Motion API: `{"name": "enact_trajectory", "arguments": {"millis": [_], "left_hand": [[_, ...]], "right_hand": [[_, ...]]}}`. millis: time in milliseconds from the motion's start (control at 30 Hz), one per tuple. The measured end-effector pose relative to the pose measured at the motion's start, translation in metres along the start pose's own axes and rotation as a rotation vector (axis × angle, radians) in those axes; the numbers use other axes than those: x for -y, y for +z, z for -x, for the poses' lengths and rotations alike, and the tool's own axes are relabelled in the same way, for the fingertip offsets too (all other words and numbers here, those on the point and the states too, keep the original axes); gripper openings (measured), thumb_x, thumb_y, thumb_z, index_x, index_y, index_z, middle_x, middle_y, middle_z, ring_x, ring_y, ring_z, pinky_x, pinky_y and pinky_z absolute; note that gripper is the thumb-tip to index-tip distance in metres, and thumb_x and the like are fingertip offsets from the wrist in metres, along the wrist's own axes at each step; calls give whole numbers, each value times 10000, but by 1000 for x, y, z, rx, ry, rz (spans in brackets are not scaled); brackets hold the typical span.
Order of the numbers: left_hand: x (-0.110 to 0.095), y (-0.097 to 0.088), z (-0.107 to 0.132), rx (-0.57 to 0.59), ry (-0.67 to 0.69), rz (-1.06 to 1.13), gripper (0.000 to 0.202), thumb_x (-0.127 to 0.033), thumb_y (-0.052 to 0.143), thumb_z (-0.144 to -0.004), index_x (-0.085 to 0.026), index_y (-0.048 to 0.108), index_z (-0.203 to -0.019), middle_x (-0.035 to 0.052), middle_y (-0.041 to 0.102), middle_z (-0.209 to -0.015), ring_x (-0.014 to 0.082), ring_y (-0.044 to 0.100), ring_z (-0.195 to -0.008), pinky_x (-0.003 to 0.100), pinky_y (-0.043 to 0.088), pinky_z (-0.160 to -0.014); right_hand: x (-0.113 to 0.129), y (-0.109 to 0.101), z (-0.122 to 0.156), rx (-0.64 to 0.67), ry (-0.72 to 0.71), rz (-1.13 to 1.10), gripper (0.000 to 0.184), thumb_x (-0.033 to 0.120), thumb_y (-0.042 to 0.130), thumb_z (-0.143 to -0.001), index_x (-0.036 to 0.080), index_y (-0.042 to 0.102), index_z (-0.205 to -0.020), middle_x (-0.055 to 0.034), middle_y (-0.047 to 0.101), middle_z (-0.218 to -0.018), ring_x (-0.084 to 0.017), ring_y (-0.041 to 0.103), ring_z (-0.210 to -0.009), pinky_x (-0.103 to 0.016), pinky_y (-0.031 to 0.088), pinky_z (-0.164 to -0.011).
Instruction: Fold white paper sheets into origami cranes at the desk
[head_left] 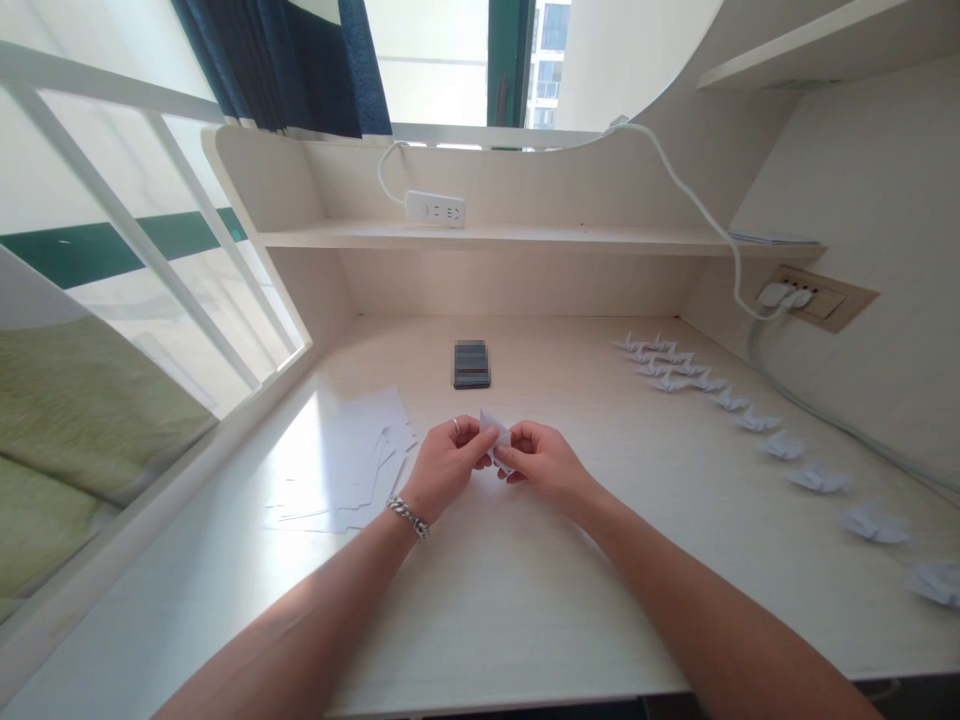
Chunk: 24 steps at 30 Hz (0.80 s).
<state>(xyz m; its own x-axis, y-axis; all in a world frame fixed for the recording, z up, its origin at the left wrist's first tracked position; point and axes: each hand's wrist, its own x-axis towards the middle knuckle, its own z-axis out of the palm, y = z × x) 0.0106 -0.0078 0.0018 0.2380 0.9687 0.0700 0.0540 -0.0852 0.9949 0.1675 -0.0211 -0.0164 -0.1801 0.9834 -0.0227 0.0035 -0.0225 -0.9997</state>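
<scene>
Between my two hands, just above the middle of the desk, is a small piece of folded white paper [495, 428]. My left hand [451, 455] pinches it from the left, thumb against its face; a ring and a chain bracelet show on that side. From the right, my right hand [541, 455] grips its lower part between thumb and fingers. One pointed corner sticks up above my thumbs. The fingers cover much of the lower folds. Folded paper cranes [780, 446] stand in a line along the right side of the desk.
Loose sheets of white paper [345, 450] lie spread left of my hands. A dark phone-like object [471, 365], blurred, lies beyond them. On the shelf [525, 236] sits a white power strip [435, 209]. A white cable [690, 190] hangs to the wall socket [825, 300] at right.
</scene>
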Motion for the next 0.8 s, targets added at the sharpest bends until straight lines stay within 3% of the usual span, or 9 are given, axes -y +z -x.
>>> {"name": "enact_trajectory", "arguments": {"millis": [233, 400, 533, 667, 800], "left_hand": [[-2, -2, -2, -65, -9, 9, 275, -388, 725, -736, -134, 632, -686, 11, 612, -617, 119, 560, -599, 264, 462, -615], [4, -4, -4, -48, -35, 101, 307, -414, 743, -729, -137, 624, -671, 33, 650, -662, 136, 607, -659, 286, 496, -676], [5, -7, -4, -52, -67, 168, 282, -389, 768, -717, -131, 661, -761, 38, 669, -689, 133, 621, -686, 278, 496, -693], [2, -10, -4, -2, -106, 188, 276, -350, 795, -685, -134, 646, -771, 34, 663, -673, 137, 624, -667, 282, 491, -683], [2, -13, -3, 98, -87, 12, 253, -352, 775, -703, -141, 654, -771, 39, 661, -702, 150, 629, -678, 288, 491, -669]], "right_hand": [[2, -4, 2, 14, -9, 2, 303, 435, 733, -706, 165, 613, -779, -9, 635, -732, -123, 593, -629, -283, 503, -615], [6, -3, 2, -53, -10, -15, 280, 444, 690, -736, 175, 617, -765, -15, 644, -752, -144, 629, -695, -268, 507, -610], [5, -4, 0, -129, -49, -45, 301, 449, 696, -733, 164, 655, -821, -23, 654, -725, -144, 623, -658, -293, 525, -629], [1, -9, -2, -171, -107, -33, 306, 433, 707, -738, 157, 680, -869, -23, 659, -697, -141, 608, -616, -314, 534, -641], [1, -12, 0, -93, -174, 103, 272, 418, 689, -772, 165, 695, -870, -25, 663, -695, -150, 607, -616, -312, 521, -626]]}}
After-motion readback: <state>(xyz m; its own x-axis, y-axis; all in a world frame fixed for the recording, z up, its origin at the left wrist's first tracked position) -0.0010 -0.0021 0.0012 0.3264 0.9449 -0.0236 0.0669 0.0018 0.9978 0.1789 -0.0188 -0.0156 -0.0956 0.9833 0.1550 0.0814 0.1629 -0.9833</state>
